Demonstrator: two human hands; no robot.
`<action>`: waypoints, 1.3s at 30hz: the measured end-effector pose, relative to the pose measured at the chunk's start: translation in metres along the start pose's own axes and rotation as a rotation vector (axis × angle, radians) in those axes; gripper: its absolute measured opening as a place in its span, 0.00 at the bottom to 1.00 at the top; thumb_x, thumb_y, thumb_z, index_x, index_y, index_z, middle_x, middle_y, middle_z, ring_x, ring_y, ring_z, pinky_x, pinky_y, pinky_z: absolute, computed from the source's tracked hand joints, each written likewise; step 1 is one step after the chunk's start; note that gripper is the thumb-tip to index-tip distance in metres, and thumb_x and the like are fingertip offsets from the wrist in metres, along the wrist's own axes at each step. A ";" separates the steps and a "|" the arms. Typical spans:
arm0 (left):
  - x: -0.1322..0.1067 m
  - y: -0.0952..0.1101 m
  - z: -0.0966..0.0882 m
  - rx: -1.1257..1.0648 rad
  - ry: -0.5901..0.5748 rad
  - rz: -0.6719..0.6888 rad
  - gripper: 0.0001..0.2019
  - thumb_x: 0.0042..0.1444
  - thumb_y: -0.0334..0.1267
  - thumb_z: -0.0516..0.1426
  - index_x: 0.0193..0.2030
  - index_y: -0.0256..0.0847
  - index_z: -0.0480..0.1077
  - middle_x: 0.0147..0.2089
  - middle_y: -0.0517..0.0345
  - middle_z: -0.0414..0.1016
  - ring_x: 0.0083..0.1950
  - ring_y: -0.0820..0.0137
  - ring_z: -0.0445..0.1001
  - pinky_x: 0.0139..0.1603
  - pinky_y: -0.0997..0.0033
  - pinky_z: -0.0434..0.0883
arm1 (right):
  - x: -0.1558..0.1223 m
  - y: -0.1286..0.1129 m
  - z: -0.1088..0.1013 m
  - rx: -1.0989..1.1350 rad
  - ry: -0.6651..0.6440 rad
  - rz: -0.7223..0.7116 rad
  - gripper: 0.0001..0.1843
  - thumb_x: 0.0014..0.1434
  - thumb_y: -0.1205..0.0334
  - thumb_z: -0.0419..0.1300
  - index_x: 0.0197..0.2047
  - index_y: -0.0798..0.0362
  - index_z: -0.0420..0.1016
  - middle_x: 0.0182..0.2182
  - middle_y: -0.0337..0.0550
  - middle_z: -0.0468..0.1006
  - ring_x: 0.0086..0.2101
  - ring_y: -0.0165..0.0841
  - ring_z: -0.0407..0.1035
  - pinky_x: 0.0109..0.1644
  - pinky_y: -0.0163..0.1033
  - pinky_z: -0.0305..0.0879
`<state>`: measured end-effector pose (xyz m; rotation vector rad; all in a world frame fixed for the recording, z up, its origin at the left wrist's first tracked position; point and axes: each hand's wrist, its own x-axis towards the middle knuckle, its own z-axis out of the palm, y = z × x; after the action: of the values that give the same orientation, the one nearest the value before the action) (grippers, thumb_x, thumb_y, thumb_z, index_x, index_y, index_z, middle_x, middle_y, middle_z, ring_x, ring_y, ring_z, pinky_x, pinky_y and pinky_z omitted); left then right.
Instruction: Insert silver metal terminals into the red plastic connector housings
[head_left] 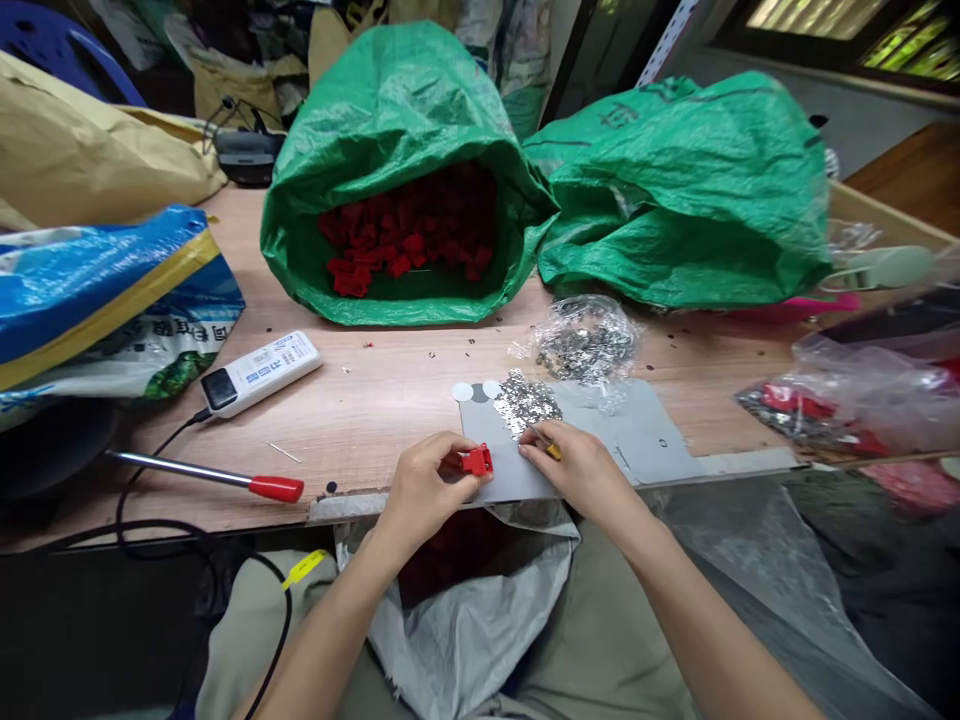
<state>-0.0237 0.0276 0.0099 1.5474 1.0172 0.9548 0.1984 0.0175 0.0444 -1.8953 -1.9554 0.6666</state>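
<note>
Two Busy Hands at the Near Edge of the Table

We see two bare hands working over the near edge of a wooden table (360,400). The left hand (427,485) has its thumb and fingers closed on a small red plastic part (478,460). That part is held up at the near left corner of a gray sheet (637,430), and we can see a hollow in it.

The right hand (581,462) is just to the right, with its fingers curled around a yellow-handled tool (553,450). The hand hides most of the tool, and we cannot tell if its tip has hold of anything.

Just past the hands we see a shiny pile of tiny metal pieces (527,400) on the gray sheet. Farther back is a clear plastic bag (589,340) with more metal bits inside.

At the far side, a big green sack (397,110) lies with its mouth toward us, and we can see lots of red plastic pieces (412,250) in it. A second green sack (690,190) sits to its right.

On the left we see a white gadget (262,372) with a dark screen, and nearer to us a metal rod with a red handle (277,488). Below the table edge, between the arms, is an open white sack (480,630).
</note>
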 end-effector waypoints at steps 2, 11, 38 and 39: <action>0.001 0.000 -0.001 -0.042 -0.002 -0.046 0.09 0.52 0.35 0.66 0.39 0.41 0.74 0.39 0.59 0.79 0.38 0.70 0.78 0.40 0.74 0.75 | 0.003 -0.004 -0.005 -0.033 -0.034 0.044 0.06 0.59 0.60 0.56 0.34 0.52 0.71 0.33 0.44 0.76 0.35 0.37 0.69 0.36 0.38 0.58; 0.001 -0.002 0.000 -0.056 -0.004 -0.043 0.09 0.50 0.35 0.66 0.36 0.38 0.71 0.36 0.58 0.77 0.37 0.70 0.78 0.38 0.73 0.75 | 0.007 -0.019 0.017 0.646 -0.162 0.311 0.21 0.51 0.43 0.62 0.32 0.55 0.73 0.18 0.33 0.62 0.18 0.25 0.50 0.20 0.33 0.46; -0.005 -0.005 0.003 0.168 0.034 0.242 0.10 0.53 0.25 0.60 0.41 0.40 0.74 0.39 0.59 0.78 0.39 0.72 0.77 0.41 0.73 0.76 | -0.008 -0.048 0.039 0.247 0.156 0.276 0.09 0.53 0.60 0.58 0.25 0.53 0.74 0.23 0.39 0.76 0.26 0.32 0.66 0.30 0.34 0.54; -0.005 -0.005 0.004 0.181 0.039 0.244 0.10 0.52 0.25 0.60 0.41 0.40 0.74 0.39 0.59 0.78 0.39 0.71 0.78 0.41 0.73 0.76 | -0.009 -0.048 0.039 0.263 0.156 0.266 0.09 0.53 0.60 0.58 0.23 0.53 0.73 0.21 0.38 0.73 0.24 0.31 0.64 0.29 0.34 0.52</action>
<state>-0.0227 0.0227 0.0039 1.8416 0.9787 1.0868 0.1380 0.0048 0.0391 -1.9893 -1.4579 0.7798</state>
